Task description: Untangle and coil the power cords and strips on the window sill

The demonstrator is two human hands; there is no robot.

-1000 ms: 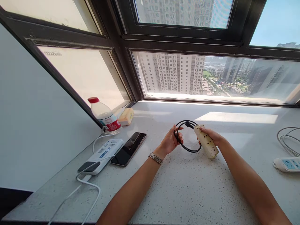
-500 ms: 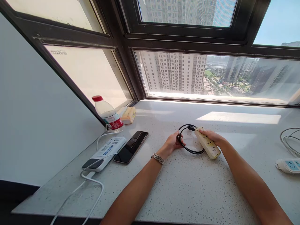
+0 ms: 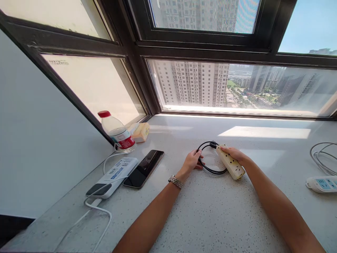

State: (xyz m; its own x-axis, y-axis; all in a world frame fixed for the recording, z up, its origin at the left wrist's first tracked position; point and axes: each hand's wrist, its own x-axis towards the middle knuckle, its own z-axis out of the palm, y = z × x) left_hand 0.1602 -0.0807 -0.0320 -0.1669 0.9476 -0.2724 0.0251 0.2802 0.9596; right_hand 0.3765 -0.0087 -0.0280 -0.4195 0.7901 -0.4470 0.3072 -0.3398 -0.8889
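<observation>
Hands hold one thing together: the left hand (image 3: 191, 162) pinches the looped black cord (image 3: 207, 168), and the right hand (image 3: 233, 154) is curled over the old cream power strip (image 3: 231, 166), which rests on the speckled surface (image 3: 210, 214) near the window. The loop could spring open if the pinch is loose. A tug could slide the strip away.

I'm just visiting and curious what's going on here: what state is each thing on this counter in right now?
Cream power strip: lying on the counter, right hand gripping it.
Black cord: coiled in a loop, left hand holding it.
Water bottle: upright, red cap on.
Phone: flat, screen dark.
White power strip: flat, white cable running from it.
</observation>
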